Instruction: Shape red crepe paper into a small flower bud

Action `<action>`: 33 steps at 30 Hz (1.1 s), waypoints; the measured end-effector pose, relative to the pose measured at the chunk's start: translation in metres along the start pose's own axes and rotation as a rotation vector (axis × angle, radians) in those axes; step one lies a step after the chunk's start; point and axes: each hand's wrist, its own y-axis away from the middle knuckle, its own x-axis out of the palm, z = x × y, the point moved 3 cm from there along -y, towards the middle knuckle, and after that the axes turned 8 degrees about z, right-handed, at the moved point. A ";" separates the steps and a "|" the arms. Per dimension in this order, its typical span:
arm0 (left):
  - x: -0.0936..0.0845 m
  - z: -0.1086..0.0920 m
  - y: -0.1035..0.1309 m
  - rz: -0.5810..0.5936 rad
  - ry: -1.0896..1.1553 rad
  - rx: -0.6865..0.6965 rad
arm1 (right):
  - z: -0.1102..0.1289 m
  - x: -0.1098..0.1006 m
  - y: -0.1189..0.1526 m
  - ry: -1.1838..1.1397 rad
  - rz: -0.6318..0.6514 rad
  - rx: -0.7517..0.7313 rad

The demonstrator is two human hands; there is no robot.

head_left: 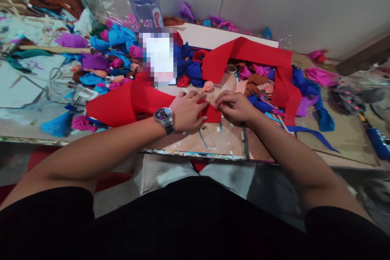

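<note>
A long red fabric strip point(112, 105) runs across the work board under my left hand point(188, 111). That hand lies flat with its fingers spread, pressing on the strip near its folded end. Curled at the corner of this end is my right hand point(233, 105), its thumb and fingertips closed together on the red edge. Just beyond the hands sits a small peach fabric rosette point(207, 86). Another length of red fabric point(252, 50) bends over the pile behind my right hand. My palms hide part of the strip.
A water bottle point(144, 4) stands at the back, with a blurred-out bright screen point(160, 59) in front of it. Blue, purple and pink fabric pieces point(97, 63) heap up on the left. Blue cloth point(326, 120) and a dark blue-handled tool point(378, 142) lie right.
</note>
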 end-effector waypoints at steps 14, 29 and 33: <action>0.000 -0.001 0.000 -0.002 0.008 -0.001 | 0.004 0.000 0.000 0.019 0.040 -0.020; 0.003 -0.001 -0.002 -0.015 0.029 0.063 | 0.003 0.003 0.001 0.006 0.022 -0.028; 0.003 0.001 -0.003 -0.026 0.025 0.042 | 0.005 0.002 0.001 0.025 0.025 -0.033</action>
